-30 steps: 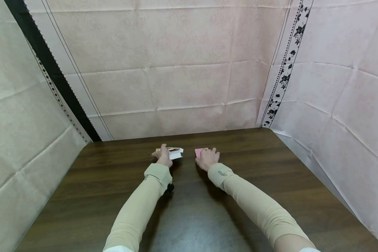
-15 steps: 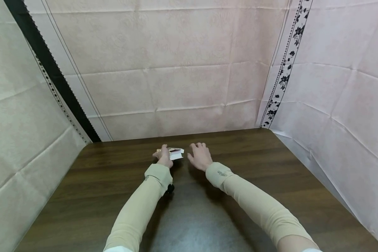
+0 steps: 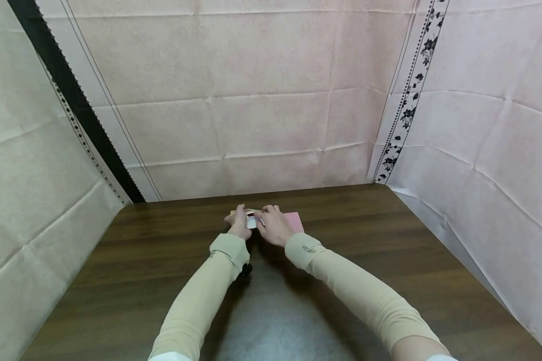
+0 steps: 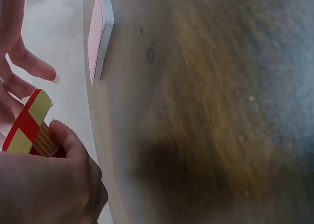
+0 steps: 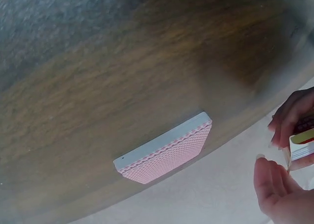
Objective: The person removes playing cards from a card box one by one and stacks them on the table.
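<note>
My left hand [image 3: 240, 223] grips a red and yellow playing card box [image 4: 30, 127] just above the far part of the table. White inner surfaces of the box show at the end facing my right hand [image 3: 274, 226]. That hand is close beside the box, its fingers extended around the white end; whether they touch it cannot be made out for sure. On the tabletop to the right lies a squared deck of playing cards [image 5: 167, 153], pink patterned backs up, partly hidden behind my right hand in the head view.
The brown wooden table [image 3: 271, 311] ends a short way beyond the hands. Pale cloth [image 3: 271, 125] hangs behind it and along both sides. A small black object [image 3: 246, 269] sits under the left wrist.
My right hand has left the pink deck and moved left to the box, uncovering more of the deck. My left hand, holding the box, has shifted slightly right.
</note>
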Demonstrator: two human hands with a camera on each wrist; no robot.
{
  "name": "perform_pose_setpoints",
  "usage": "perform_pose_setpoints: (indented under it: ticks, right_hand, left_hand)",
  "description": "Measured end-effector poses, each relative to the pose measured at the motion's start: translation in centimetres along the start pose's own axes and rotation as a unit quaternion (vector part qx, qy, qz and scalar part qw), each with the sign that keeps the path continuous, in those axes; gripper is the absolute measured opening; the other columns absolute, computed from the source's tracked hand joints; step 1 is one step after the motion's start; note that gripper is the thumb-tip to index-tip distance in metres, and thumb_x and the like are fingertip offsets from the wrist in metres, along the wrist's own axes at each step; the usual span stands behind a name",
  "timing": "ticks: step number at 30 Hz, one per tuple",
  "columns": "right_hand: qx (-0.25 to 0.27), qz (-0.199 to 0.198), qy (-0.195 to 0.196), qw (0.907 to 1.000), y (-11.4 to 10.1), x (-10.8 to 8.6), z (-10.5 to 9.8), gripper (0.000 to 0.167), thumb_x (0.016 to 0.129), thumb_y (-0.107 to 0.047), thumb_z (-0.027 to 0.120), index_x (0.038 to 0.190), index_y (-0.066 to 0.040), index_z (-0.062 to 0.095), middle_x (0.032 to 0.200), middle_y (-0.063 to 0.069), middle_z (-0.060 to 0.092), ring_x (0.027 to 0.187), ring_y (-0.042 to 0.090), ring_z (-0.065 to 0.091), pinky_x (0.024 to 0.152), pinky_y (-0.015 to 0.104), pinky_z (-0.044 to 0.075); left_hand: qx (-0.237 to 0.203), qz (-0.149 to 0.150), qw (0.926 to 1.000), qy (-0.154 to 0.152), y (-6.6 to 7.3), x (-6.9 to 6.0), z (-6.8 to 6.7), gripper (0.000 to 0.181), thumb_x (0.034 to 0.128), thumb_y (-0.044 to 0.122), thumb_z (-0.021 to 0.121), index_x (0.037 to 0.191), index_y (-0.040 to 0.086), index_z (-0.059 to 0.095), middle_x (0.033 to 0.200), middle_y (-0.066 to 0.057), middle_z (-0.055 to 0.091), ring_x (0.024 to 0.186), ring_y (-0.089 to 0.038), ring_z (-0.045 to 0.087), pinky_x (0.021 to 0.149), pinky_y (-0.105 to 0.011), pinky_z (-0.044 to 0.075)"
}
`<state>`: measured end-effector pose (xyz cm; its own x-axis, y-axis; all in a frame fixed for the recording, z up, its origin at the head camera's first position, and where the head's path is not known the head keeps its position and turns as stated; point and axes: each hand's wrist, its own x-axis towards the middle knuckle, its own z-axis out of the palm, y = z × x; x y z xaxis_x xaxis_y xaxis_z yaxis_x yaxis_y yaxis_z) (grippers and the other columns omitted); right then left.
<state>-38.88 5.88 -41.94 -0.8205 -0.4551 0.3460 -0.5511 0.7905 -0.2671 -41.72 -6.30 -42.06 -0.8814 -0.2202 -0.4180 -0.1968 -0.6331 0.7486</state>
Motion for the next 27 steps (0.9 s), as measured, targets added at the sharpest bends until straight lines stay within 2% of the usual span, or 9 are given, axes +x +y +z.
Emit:
perform_pose_setpoints:
  ticks: [3, 7, 9, 14, 17, 22, 27]
  right_hand:
    - [-0.012, -0.003, -0.013, 0.9998, -0.1, 0.1, -0.1, 0.033, 0.102, -0.020, 0.042, 0.127, -0.013, 0.062, 0.133, 0.020, 0.054, 0.122, 0.036, 0.047, 0.098, 0.046, 0.045]
    - [-0.016, -0.001, -0.029, 0.9995, -0.1, 0.0, -0.2, 0.033, 0.102, -0.020, 0.042, 0.128, -0.013, 0.061, 0.136, 0.020, 0.051, 0.123, 0.036, 0.046, 0.099, 0.046, 0.045]
    - [-0.010, -0.003, -0.023, 0.9997, -0.1, 0.0, -0.2, 0.031, 0.101, -0.018, 0.045, 0.127, -0.013, 0.062, 0.136, 0.020, 0.052, 0.121, 0.035, 0.047, 0.098, 0.045, 0.046]
    - [-0.006, -0.018, 0.018, 0.9997, 0.1, 0.1, -0.3, 0.027, 0.097, -0.014, 0.056, 0.121, -0.014, 0.068, 0.132, 0.016, 0.058, 0.115, 0.031, 0.051, 0.096, 0.041, 0.048]
    - [-0.005, -0.027, 0.038, 0.9989, 0.3, 0.1, -0.4, 0.024, 0.094, -0.014, 0.060, 0.115, -0.014, 0.072, 0.129, 0.013, 0.061, 0.115, 0.027, 0.052, 0.094, 0.038, 0.050]
    - [0.015, -0.044, 0.073, 0.9962, 0.5, -0.1, -0.5, 0.016, 0.091, -0.013, 0.065, 0.103, -0.012, 0.076, 0.121, 0.009, 0.066, 0.110, 0.024, 0.053, 0.087, 0.034, 0.053]
    - [0.029, -0.052, 0.089, 0.9943, 0.3, -0.2, -0.7, 0.011, 0.089, -0.013, 0.067, 0.093, -0.009, 0.076, 0.112, 0.007, 0.067, 0.104, 0.023, 0.055, 0.086, 0.034, 0.052]
  left_hand:
    - [-0.001, 0.002, 0.9999, -0.011, 0.0, 0.1, 0.2, 0.073, 0.0975, 0.022, 0.047, 0.147, 0.016, -0.006, 0.113, -0.004, 0.045, 0.098, -0.015, 0.051, 0.078, -0.022, 0.047]
    - [-0.006, 0.003, 0.9999, -0.015, 0.1, 0.2, 0.3, 0.074, 0.0973, 0.021, 0.048, 0.146, 0.017, -0.007, 0.110, -0.003, 0.043, 0.101, -0.014, 0.050, 0.081, -0.022, 0.046]
    - [-0.001, 0.005, 1.0000, -0.008, 0.1, 0.3, 0.2, 0.073, 0.0966, 0.020, 0.049, 0.146, 0.016, -0.005, 0.110, -0.003, 0.043, 0.103, -0.015, 0.050, 0.086, -0.023, 0.046]
    - [-0.009, 0.007, 0.9999, 0.000, 0.0, 0.4, -0.1, 0.071, 0.0961, 0.019, 0.048, 0.145, 0.017, -0.003, 0.107, -0.003, 0.042, 0.110, -0.018, 0.049, 0.098, -0.030, 0.046]
    - [-0.014, 0.000, 0.9999, -0.001, 0.0, 0.5, -0.4, 0.073, 0.0968, 0.020, 0.047, 0.146, 0.019, -0.007, 0.115, -0.005, 0.043, 0.118, -0.021, 0.049, 0.102, -0.034, 0.045]
    - [-0.015, -0.005, 0.9999, 0.005, 0.2, 0.3, -0.8, 0.079, 0.0973, 0.021, 0.046, 0.148, 0.021, -0.015, 0.140, -0.010, 0.038, 0.130, -0.023, 0.042, 0.109, -0.035, 0.039]
    - [-0.017, -0.012, 0.9998, 0.003, 0.3, 0.3, -1.0, 0.086, 0.0978, 0.022, 0.046, 0.149, 0.023, -0.023, 0.149, -0.012, 0.031, 0.133, -0.023, 0.039, 0.110, -0.037, 0.038]
